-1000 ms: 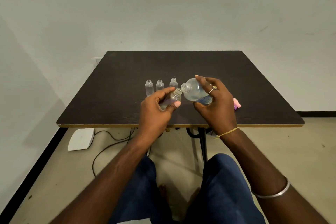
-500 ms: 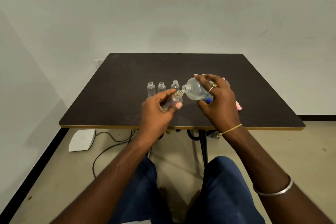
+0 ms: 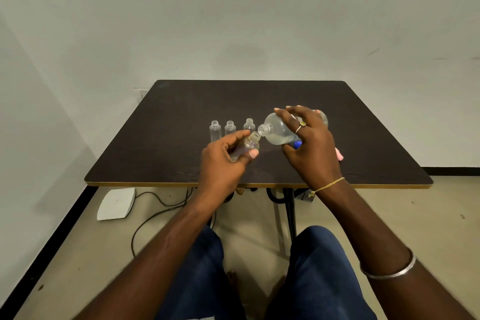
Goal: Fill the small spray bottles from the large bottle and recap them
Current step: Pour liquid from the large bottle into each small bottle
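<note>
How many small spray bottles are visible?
4 small bottles: three stand uncapped in a row on the table, one tilted in the left hand. Others may hide behind the right hand.

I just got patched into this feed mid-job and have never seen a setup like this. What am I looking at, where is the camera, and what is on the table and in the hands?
No machine here: these are a person's two bare hands, filmed by one wide-angle camera worn on the head, looking forward and down. The left hand holds a small clear plastic bottle, uncapped and tilted. The right hand holds the large clear plastic bottle tipped over, its open mouth right at the small bottle's mouth; whether liquid is flowing I cannot tell. On the dark brown square table, three more small clear uncapped bottles stand upright in a row beyond the left hand. A small pink object lies partly hidden behind the right hand.
</note>
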